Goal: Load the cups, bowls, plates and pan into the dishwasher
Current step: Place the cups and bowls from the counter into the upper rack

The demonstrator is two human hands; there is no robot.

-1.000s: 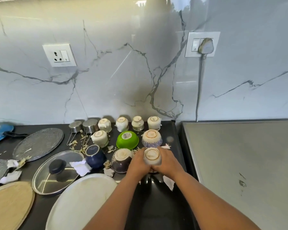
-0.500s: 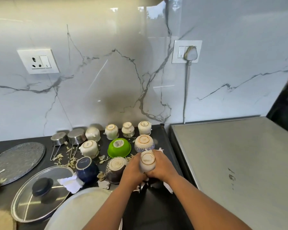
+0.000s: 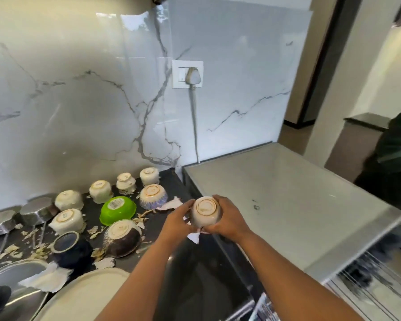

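Both hands meet at the centre of the frame around one white cup [image 3: 205,212], held upside down with its gold-ringed base facing up. Left hand [image 3: 177,222] grasps it from the left, right hand [image 3: 227,220] from the right, their fingers curled round its sides — the cup is lifted clear above the edge of the dark worktop [image 3: 176,181], just left of a grey steel surface [image 3: 287,205].

To the left, more crockery sits inverted on the worktop: a green bowl [image 3: 117,209], a blue-patterned bowl [image 3: 153,196] just beside it, a brown bowl [image 3: 123,237] nearer the lower middle, a dark blue cup [image 3: 71,250], and several white cups along the marble wall — one [image 3: 149,176] at the far right of that row. Two small steel pans [image 3: 36,209] stand at the left edge. Torn paper scraps [image 3: 45,279] lie scattered among them. A large pale plate [image 3: 86,295] and a glass lid [image 3: 12,288] fill the lower left corner. At the lower right, wire racks [image 3: 375,293] show, blurred.
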